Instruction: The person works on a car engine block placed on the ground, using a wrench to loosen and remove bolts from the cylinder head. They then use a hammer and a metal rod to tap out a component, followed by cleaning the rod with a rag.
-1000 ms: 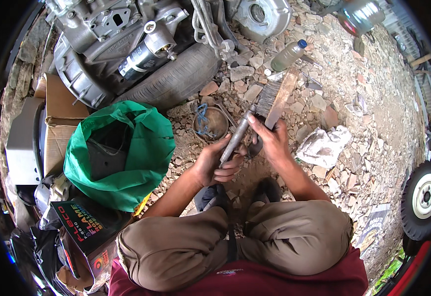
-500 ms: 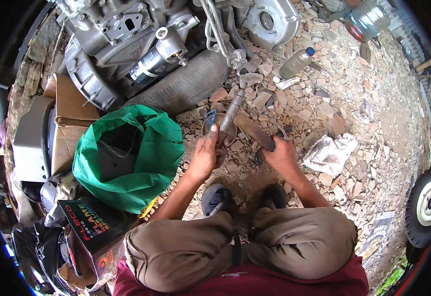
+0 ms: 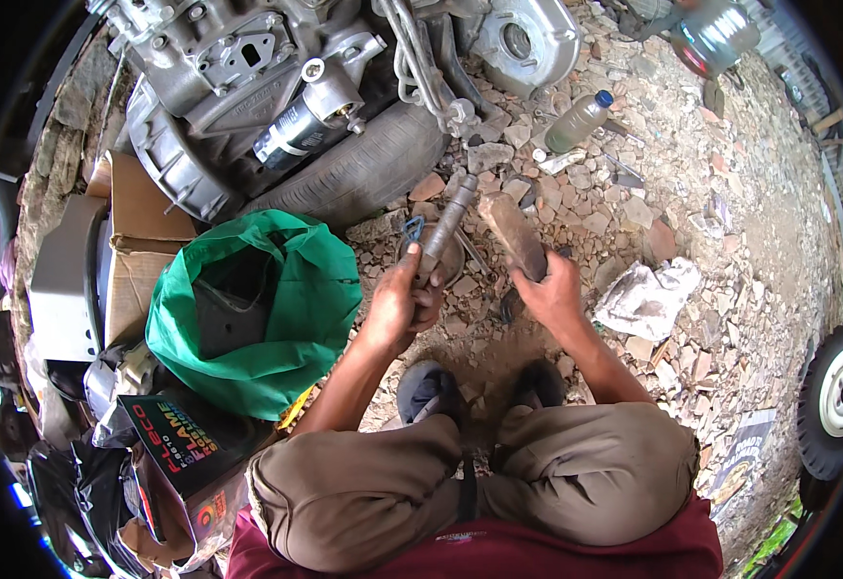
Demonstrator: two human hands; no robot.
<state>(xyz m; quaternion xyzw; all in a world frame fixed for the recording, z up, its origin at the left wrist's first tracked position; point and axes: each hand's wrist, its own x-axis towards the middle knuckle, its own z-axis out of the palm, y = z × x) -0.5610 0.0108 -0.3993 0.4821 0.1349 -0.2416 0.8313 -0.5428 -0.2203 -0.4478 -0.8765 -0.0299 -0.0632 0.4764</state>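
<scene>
My left hand (image 3: 407, 304) is closed around the lower end of a grey stepped metal shaft (image 3: 456, 214), its thumb along the side. The shaft tilts up and slightly right. In my right hand (image 3: 552, 289) is a flat brown strip (image 3: 511, 229), gripped at its near end. Its material cannot be made out for certain; it resembles worn abrasive cloth. The strip's far end stands just right of the shaft, apart from it. Beyond my left hand, a round dish-like piece (image 3: 448, 259) lies partly hidden, beside a blue loop (image 3: 414, 229).
An engine (image 3: 238, 96) rests by a tyre (image 3: 363, 159) at the far left. A green bag (image 3: 330, 280) and cardboard box (image 3: 151, 207) stand left. Far right are a bottle (image 3: 576, 125) and metal housing (image 3: 556, 48); a white cloth (image 3: 648, 299) lies on the rubble.
My right hand has drawn the brown strip away from the shaft, slightly up and right. The strip looked longer and curved before. My left hand still grips the shaft in nearly the same place.
</scene>
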